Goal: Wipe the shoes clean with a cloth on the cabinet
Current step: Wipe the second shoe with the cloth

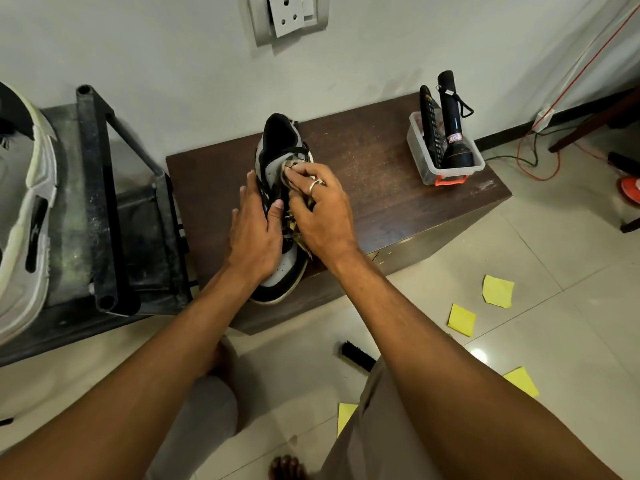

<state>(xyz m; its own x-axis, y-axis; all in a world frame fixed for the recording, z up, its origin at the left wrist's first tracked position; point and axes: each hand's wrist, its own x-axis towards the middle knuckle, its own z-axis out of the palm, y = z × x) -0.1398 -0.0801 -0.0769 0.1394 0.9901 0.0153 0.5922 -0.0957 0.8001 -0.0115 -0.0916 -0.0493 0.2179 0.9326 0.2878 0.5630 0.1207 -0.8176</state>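
A black, grey and white sneaker (277,147) lies lengthwise on the dark brown cabinet (381,188), heel toward the wall, toe over the front edge. My left hand (254,233) grips the shoe's left side and laces, thumb over the top. My right hand (320,209), with a ring on one finger, holds a brownish patterned cloth (291,165) bunched under its fingers and presses it on the shoe's grey side panel near the collar. More of the cloth hangs below my right palm.
A clear plastic bin (446,157) with a black torch and a remote stands at the cabinet's right end. A dark metal rack (104,202) holding a white sneaker (24,209) stands left. A black brush (356,355) and several yellow papers lie on the tiled floor.
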